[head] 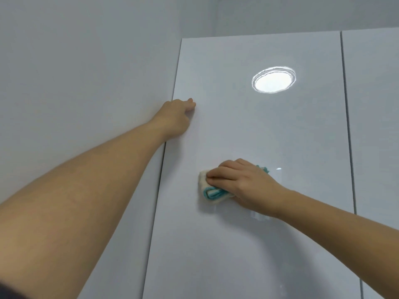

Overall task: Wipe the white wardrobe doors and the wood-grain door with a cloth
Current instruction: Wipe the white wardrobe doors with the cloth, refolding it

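A glossy white wardrobe door [269, 130] fills the middle of the view. My right hand [244, 182] holds a folded white and teal cloth [210, 192] flat against the door's middle, with the fingers curled over the top of the cloth. My left hand [177, 117] reaches up to the door's left edge, its fingers curled there, and seems to grip that edge. A second white door [375, 126] adjoins on the right, beyond a thin dark gap. No wood-grain door is in view.
A plain white wall or side panel [86, 83] lies to the left of the door. A round ceiling light is reflected [273, 79] high on the door. White ceiling shows above the wardrobe's top edge.
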The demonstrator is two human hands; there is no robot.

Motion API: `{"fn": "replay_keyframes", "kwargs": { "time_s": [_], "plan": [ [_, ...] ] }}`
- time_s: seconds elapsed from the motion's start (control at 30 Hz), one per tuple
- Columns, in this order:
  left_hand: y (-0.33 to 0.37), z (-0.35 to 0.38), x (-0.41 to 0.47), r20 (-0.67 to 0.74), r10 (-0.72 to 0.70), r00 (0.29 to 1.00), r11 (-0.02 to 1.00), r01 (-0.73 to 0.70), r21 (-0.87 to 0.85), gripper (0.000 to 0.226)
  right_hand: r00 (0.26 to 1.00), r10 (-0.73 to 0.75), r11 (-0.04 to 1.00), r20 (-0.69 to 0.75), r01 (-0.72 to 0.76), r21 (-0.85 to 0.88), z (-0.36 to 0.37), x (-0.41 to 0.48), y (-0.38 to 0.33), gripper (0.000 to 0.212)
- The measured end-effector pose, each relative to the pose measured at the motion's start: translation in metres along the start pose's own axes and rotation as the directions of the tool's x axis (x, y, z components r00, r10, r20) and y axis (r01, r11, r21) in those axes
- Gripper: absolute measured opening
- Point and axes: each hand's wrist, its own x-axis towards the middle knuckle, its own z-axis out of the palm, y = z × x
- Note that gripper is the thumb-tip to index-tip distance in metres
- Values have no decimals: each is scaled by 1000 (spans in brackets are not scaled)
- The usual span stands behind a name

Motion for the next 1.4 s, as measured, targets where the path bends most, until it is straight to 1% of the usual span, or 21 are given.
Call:
{"fn": "replay_keyframes", "kwargs": {
  "time_s": [0.07, 0.13, 0.27, 0.37, 0.4, 0.47, 0.57, 0.63, 0.73, 0.87, 1.0, 1.07, 1.17, 1.3, 1.4],
  "plan": [
    [-2, 0, 5, -7, -32, 999, 997, 32, -75, 67, 998, 30, 999, -49, -31, -29, -1, 11, 10, 36],
    [-3, -2, 11, -8, -56, 998, 989, 55, -138, 64, 988, 99, 994, -121, -104, -29, -1, 30, 25, 38],
    [-5, -4, 17, 12, -81, 997, 960, 81, -268, 62, 927, 282, 956, -246, -294, -9, 4, 74, 47, 50],
    [-5, -6, 18, 27, -74, 997, 945, 78, -317, 60, 889, 346, 936, -301, -349, 44, 7, 90, 52, 47],
    [-4, -6, 18, 29, -74, 997, 943, 79, -323, 59, 890, 339, 939, -306, -339, 55, 8, 90, 50, 46],
    [-4, -6, 18, 29, -85, 996, 940, 90, -328, 60, 926, 242, 970, -291, -241, 41, 12, 84, 40, 43],
    [-5, -6, 18, 51, -93, 994, 942, 105, -320, 59, 982, 38, 999, -183, -38, 4, 21, 69, 12, 37],
    [-4, -7, 17, 50, -89, 995, 941, 101, -322, 58, 989, -9, 1000, -146, 10, 5, 26, 67, 5, 35],
    [-4, -5, 16, 50, -78, 996, 941, 90, -327, 57, 982, 14, 999, -190, -20, -34, 27, 77, 13, 34],
    [-4, -6, 18, 40, -89, 995, 936, 98, -337, 57, 945, 129, 989, -301, -146, -34, 32, 101, 18, 42],
    [-1, -11, 17, 50, -104, 993, 916, 115, -385, 55, 907, 201, 973, -371, -230, -34, 40, 116, 17, 31],
    [0, -13, 17, 55, -111, 992, 910, 124, -396, 52, 900, 204, 971, -385, -237, -40, 43, 118, 15, 29],
    [1, -13, 16, 51, -113, 992, 905, 124, -408, 52, 905, 187, 975, -383, -220, -43, 45, 118, 14, 35],
    [-1, -11, 15, 46, -106, 993, 911, 116, -397, 52, 923, 136, 985, -361, -166, -52, 48, 119, 4, 35],
    [-3, -8, 12, 43, -100, 994, 923, 109, -369, 55, 942, 111, 990, -315, -132, -45, 53, 110, -10, 34]
  ]
}}
